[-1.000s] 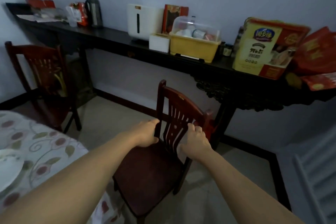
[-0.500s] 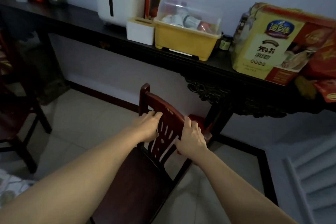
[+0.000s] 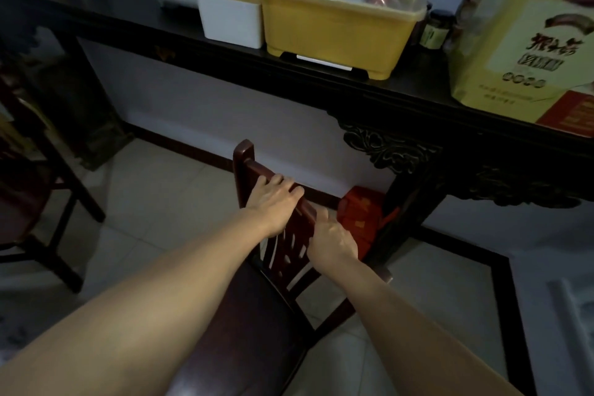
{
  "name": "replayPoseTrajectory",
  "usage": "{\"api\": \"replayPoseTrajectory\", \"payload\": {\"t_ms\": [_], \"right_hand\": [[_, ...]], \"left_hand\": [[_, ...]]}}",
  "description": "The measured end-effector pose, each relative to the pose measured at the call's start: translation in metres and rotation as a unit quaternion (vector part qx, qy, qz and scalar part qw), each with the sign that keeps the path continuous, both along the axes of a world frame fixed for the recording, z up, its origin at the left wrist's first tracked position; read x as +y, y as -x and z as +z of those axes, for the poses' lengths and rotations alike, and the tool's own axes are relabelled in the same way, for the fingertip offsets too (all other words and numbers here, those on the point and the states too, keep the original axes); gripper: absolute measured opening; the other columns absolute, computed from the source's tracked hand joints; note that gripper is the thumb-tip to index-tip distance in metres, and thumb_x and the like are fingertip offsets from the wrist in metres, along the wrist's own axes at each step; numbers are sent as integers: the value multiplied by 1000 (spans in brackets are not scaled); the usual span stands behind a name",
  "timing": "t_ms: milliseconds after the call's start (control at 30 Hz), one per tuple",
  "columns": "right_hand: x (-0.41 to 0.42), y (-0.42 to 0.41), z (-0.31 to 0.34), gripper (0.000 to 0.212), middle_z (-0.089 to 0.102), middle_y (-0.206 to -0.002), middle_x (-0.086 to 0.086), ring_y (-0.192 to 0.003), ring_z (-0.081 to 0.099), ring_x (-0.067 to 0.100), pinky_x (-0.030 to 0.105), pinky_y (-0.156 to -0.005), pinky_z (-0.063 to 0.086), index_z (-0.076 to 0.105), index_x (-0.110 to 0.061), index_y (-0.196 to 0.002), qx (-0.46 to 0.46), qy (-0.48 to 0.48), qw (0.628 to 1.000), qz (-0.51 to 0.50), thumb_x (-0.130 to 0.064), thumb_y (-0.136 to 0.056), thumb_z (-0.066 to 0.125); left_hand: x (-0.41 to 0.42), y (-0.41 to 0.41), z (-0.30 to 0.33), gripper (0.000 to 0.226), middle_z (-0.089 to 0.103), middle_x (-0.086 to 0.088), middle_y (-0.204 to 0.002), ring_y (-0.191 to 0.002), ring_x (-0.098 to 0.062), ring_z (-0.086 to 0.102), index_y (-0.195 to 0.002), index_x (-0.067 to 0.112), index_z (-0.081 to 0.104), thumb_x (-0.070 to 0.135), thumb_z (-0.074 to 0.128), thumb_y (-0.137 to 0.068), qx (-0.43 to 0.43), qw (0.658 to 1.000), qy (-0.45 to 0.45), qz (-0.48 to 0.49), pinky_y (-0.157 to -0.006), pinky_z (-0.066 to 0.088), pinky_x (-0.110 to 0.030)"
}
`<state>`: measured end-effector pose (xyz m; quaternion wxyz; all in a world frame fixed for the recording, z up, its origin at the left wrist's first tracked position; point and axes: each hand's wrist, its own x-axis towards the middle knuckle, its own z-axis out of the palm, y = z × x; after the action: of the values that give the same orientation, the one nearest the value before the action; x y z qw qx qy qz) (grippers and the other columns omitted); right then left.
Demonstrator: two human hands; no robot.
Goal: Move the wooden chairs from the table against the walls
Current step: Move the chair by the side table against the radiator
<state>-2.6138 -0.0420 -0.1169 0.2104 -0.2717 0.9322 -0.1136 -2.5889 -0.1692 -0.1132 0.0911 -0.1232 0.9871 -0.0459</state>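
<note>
A dark red wooden chair [image 3: 257, 325] stands in front of me, its slatted backrest facing the pale wall [image 3: 225, 116] under a long dark console table [image 3: 369, 96]. My left hand [image 3: 273, 202] grips the top rail of the backrest near its left post. My right hand [image 3: 332, 243] grips the same rail further right, fingers curled over its far side. The chair's right post is hidden behind my right hand. A second wooden chair [image 3: 29, 190] stands at the left edge, partly cut off.
The console table's carved leg [image 3: 405, 202] stands just right of the chair, with a red box [image 3: 360, 215] on the floor beside it. On the table sit a white box [image 3: 229, 14], a yellow bin [image 3: 334, 32] and a yellow carton [image 3: 527, 51]. Pale floor tiles [image 3: 160, 202] lie between the chairs.
The chair in my hands has moved closer to the wall and console table. The floral-clothed table has dropped out of view, and the second chair has slid to the left edge.
</note>
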Motion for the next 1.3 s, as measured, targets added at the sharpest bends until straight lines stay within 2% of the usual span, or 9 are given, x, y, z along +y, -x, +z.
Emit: {"api": "replayPoseTrajectory", "payload": {"t_ms": [167,300,467,567,733,867,1133,1200,1300], "right_hand": [[-8,5,-1,38,62,-120,15,-111,62,33,37,-85,51,39,-10,-131,39,-32,999,-8,-13,-95,52],[-13,-3,3,40,63,-119,14,-111,62,33,36,-85,50,40,-7,-131,52,-40,997,-32,-13,-94,55],[-24,-27,15,42,62,-118,14,-110,62,34,36,-78,48,40,-5,-132,54,-54,997,-3,-17,-94,55],[-30,-38,24,35,62,-117,14,-107,62,34,35,-74,46,45,-6,-124,46,-51,997,18,-18,-93,54],[-31,-56,30,32,62,-112,13,-100,63,32,38,-79,56,54,-8,-116,-21,-25,999,-11,-15,-85,60],[-32,-70,31,34,61,-113,13,-102,63,30,36,-80,54,56,-7,-116,-23,-20,999,-26,-11,-83,63],[-15,-91,38,33,61,-113,12,-102,63,32,36,-80,53,57,-7,-114,-10,-3,999,-50,-11,-82,62],[-2,-89,45,33,61,-113,12,-102,63,31,36,-79,53,57,-7,-114,-10,-3,997,-74,-12,-82,63],[22,-83,60,35,61,-114,12,-103,63,31,35,-80,52,55,-6,-116,-2,0,993,-114,-12,-83,63]], "left_hand": [[-10,15,-17,35,56,-7,-121,-119,-25,48,-118,15,53,18,63,-84,46,998,12,-36,-102,34,-41],[-21,13,-21,19,63,-3,-109,-108,-24,55,-107,16,58,15,58,-88,90,991,21,-93,-94,36,-36],[-47,-9,-7,19,66,-2,-95,-93,-22,63,-99,19,56,14,64,-83,58,984,-29,-166,-82,46,-33],[-52,-24,2,19,64,-2,-94,-92,-21,62,-97,18,54,15,65,-82,50,984,-32,-165,-69,36,-29],[-53,-49,11,14,65,-1,-97,-96,-20,60,-94,18,60,12,63,-83,59,985,-14,-162,-70,31,-26],[-58,-68,13,15,64,2,-96,-96,-17,58,-96,18,60,10,61,-83,79,979,-15,-185,-70,28,-24],[-51,-63,35,16,65,3,-86,-83,-20,61,-78,22,53,11,65,-77,-10,963,4,-269,-66,40,-32],[-38,-55,40,18,60,4,-78,-77,-20,59,-75,21,52,9,65,-75,-8,960,-9,-281,-65,42,-33],[-15,-36,55,20,42,9,-63,-70,-18,50,-74,21,53,4,64,-73,-6,955,-21,-296,-64,34,-29]]}}
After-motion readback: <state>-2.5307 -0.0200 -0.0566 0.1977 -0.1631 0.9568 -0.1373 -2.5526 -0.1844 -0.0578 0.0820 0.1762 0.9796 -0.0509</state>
